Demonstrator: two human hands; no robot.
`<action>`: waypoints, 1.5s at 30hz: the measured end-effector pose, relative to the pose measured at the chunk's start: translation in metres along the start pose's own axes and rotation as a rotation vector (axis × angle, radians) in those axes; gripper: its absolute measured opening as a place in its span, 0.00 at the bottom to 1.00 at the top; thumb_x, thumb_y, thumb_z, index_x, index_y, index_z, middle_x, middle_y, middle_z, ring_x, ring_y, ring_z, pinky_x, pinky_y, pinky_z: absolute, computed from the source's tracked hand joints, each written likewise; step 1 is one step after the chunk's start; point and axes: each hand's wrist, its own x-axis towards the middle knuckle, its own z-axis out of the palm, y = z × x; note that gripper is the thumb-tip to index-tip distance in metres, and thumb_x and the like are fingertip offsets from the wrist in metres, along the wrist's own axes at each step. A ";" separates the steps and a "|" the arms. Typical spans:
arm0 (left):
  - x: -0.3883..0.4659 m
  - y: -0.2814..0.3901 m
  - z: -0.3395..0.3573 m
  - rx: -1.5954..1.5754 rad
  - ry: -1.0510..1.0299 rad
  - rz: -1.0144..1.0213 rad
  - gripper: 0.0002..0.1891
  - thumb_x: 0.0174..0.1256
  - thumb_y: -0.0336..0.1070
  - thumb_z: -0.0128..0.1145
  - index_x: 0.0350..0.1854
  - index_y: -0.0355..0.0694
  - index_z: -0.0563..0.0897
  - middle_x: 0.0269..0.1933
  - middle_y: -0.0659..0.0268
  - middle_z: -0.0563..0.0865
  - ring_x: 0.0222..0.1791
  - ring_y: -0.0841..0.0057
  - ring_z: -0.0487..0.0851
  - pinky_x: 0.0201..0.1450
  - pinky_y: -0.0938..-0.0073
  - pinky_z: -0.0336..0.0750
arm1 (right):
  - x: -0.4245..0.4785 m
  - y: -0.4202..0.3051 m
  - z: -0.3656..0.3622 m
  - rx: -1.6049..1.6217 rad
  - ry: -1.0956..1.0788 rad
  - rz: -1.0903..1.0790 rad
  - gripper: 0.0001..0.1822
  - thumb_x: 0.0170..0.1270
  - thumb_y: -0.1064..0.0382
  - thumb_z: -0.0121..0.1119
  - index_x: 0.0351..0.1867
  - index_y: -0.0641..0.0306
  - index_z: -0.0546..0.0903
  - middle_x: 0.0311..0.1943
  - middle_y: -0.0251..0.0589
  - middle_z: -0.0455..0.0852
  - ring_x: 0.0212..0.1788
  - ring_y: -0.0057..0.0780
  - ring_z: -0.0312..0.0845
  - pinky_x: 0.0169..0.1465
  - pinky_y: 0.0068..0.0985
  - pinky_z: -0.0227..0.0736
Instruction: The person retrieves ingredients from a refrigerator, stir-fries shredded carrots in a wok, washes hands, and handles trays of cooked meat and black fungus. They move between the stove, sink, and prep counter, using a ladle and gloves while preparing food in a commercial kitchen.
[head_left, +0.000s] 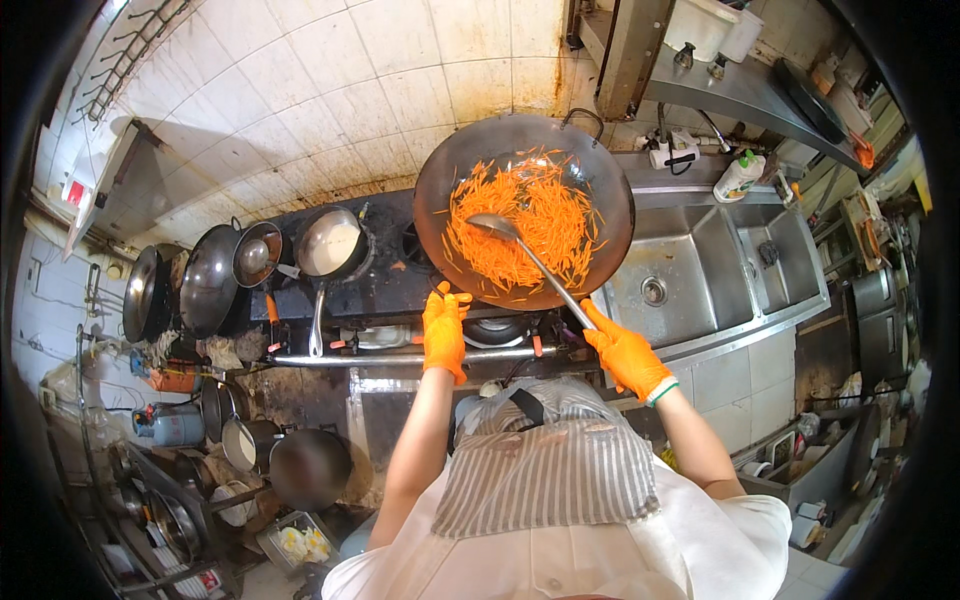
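A large dark wok stands on the range in front of me, full of orange shredded carrot. My left hand, in an orange glove, grips the wok's small loop handle at the near left rim; the fingers hide most of it. In my right hand, also orange-gloved, is the shaft of a long metal ladle. The ladle slants across the near right rim, and its bowl rests on the carrot near the middle of the wok. A second loop handle stands out at the far rim.
Left on the range are a steel-handled pan with pale contents, a smaller pan, and dark woks. A metal rail runs along the front. At right is a double sink with a bottle behind it.
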 end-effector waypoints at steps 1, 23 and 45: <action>0.000 0.000 0.000 0.002 -0.001 -0.003 0.18 0.87 0.34 0.50 0.72 0.37 0.76 0.51 0.61 0.91 0.45 0.79 0.86 0.49 0.78 0.80 | 0.008 0.007 0.000 0.001 0.043 -0.024 0.31 0.80 0.49 0.55 0.83 0.37 0.66 0.34 0.55 0.89 0.29 0.40 0.84 0.34 0.38 0.76; -0.070 0.066 -0.007 0.694 0.060 0.110 0.27 0.81 0.44 0.57 0.76 0.37 0.74 0.57 0.57 0.89 0.59 0.67 0.84 0.66 0.69 0.73 | 0.072 0.024 0.035 0.149 0.208 -0.138 0.33 0.80 0.48 0.56 0.84 0.41 0.64 0.31 0.48 0.86 0.24 0.41 0.81 0.30 0.39 0.76; -0.068 -0.020 0.001 0.532 -1.263 -0.621 0.28 0.78 0.38 0.64 0.74 0.31 0.74 0.55 0.64 0.89 0.53 0.79 0.83 0.62 0.78 0.75 | -0.084 0.103 0.042 0.421 0.963 0.173 0.61 0.65 0.38 0.71 0.87 0.53 0.41 0.82 0.72 0.51 0.73 0.62 0.65 0.70 0.41 0.72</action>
